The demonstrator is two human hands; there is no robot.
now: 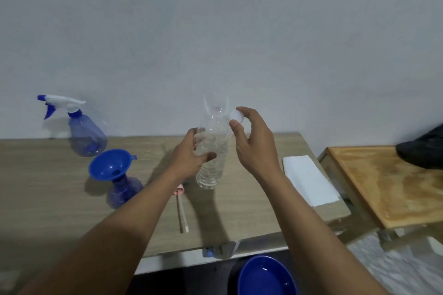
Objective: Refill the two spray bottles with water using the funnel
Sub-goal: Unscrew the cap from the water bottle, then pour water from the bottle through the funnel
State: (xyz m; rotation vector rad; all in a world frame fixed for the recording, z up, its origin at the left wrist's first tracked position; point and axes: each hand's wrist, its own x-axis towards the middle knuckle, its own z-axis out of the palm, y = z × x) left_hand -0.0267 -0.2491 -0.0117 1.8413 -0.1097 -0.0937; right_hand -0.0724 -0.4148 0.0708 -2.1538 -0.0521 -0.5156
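Note:
My left hand (191,153) grips a clear plastic water bottle (211,165) around its middle, holding it upright just above the table. My right hand (251,136) pinches the bottle's white cap (236,116) beside the open neck. At the left, a blue funnel (110,164) sits in the mouth of an open blue spray bottle (123,191). Behind it stands a second blue spray bottle (87,137) with its white and blue trigger head on. A pink-based spray head with its dip tube (182,211) lies on the table between the arms.
A folded white paper towel (309,179) lies at the right of the wooden table (48,199). A lower wooden stand (388,184) with a dark object (424,148) stands to the right. A blue basin (266,278) sits below the table's front edge.

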